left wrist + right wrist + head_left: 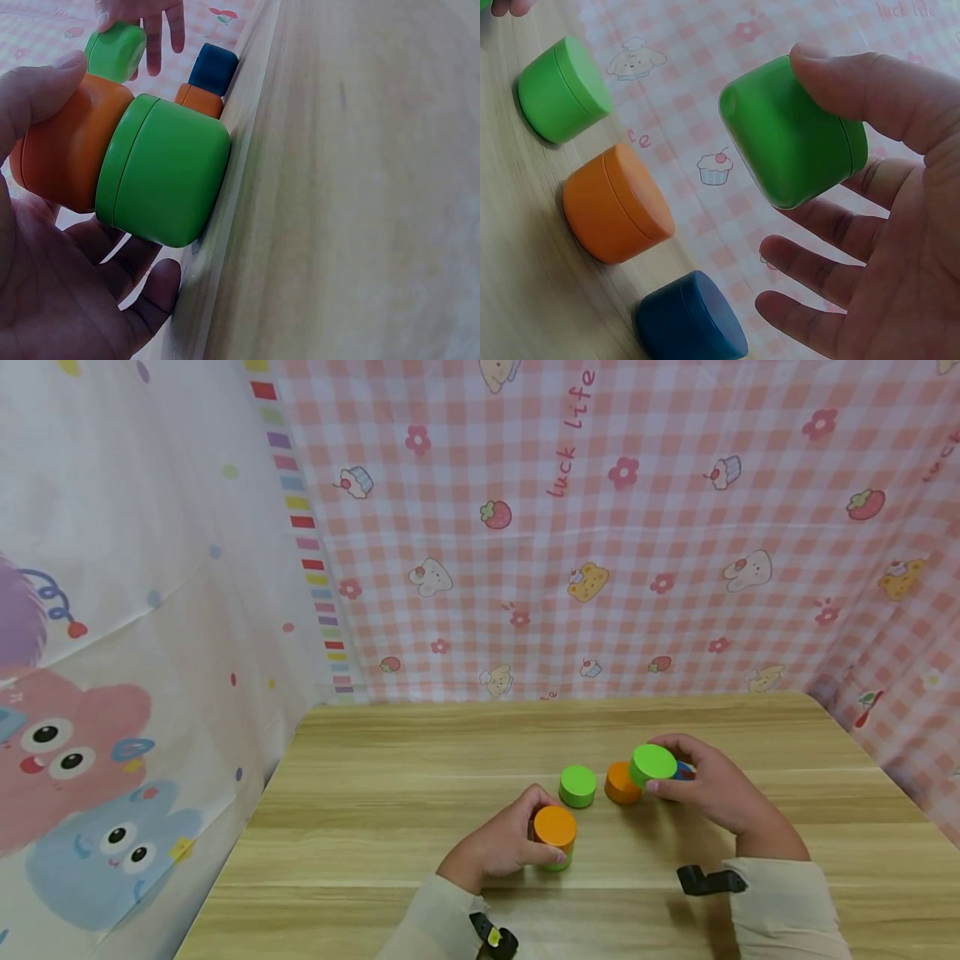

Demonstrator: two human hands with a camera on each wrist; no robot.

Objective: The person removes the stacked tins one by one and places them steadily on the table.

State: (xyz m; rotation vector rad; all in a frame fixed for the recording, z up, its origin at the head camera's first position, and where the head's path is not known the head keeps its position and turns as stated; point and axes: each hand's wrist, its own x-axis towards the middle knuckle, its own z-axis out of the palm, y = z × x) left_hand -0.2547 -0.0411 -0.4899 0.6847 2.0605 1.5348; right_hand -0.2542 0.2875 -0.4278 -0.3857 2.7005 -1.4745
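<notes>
Several small round lidded jars are on the wooden table. My left hand [502, 845] grips an orange jar [555, 827], thumb on one side and fingers round the other. That jar sits on top of a green jar [172, 172], its base at the tabletop. Off to the right, my right hand [722, 787] pinches another green jar [780, 131] between thumb and fingers, raised above the table. In the right wrist view, its other fingers are spread below. Near that hand stand an orange jar [619, 206] and a dark blue jar [691, 319], mostly hidden in the head view.
A further green jar [577, 787] stands on the table [390, 793] between the two hands, left of the orange one. A pink checked cloth [465, 552] hangs behind the table, and a white printed curtain [187, 635] hangs along the left side.
</notes>
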